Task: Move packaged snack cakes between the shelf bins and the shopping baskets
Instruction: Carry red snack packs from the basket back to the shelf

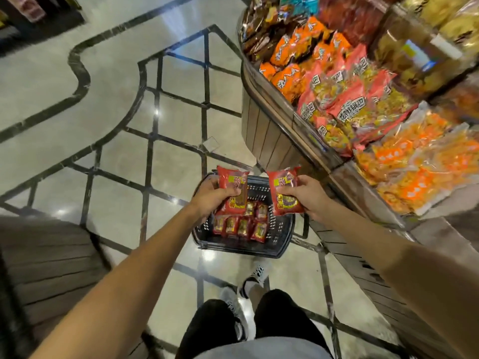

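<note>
A black shopping basket (282,229) stands on the floor in front of my feet, with several red snack cake packs (241,225) lying in its bottom. My left hand (210,196) grips one red snack cake pack (233,181) above the basket's left side. Above the basket's right side, my right hand (308,196) grips a second red snack cake pack (283,185). Both packs are held upright, side by side, a little apart.
A wooden-sided display shelf (267,130) runs along the right, its bins filled with orange (293,76), red and yellow (347,107) snack bags. Another wooden unit (49,257) sits at the lower left. Tiled floor lies open to the left and ahead.
</note>
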